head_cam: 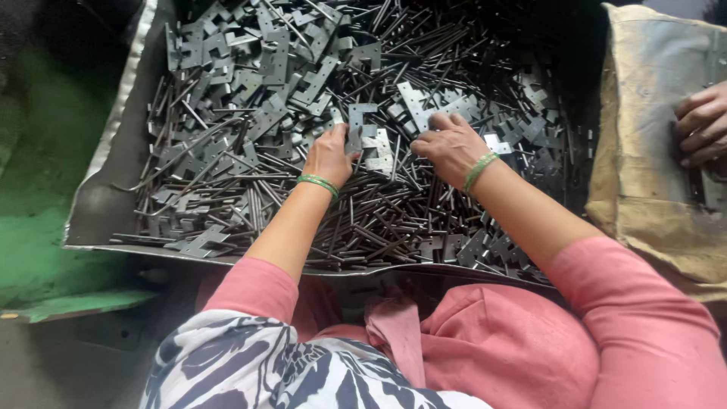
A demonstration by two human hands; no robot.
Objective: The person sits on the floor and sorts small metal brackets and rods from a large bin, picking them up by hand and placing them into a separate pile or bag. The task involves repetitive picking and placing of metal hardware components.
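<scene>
The left hand rests palm-down on the heap, its fingers curled over the edge of a flat grey stamped metal hinge plate, which it appears to pinch rather than lift; the grip itself is partly hidden, so how firmly it holds cannot be told. Just to the right of that plate the right hand lies knuckles-up with fingers bent narrow into the pile, touching another pale hinge plate at its fingertips; whether it has closed on anything cannot be told. Both wrists wear green bangles. Around the held plate, on all sides, spreads a tangled mass of thin dark steel pins mixed with many more notched plates, all lying in a wide shallow grey metal tray whose near rim runs below the forearms. As far as can be judged, the sorting is far from finished: plates and pins lie thoroughly mixed across the whole tray, and no separated stack shows near the held plate. Far to the right of it, beyond the tray, a brown sacking cloth covers a bench, and another person's hand rests on it.
</scene>
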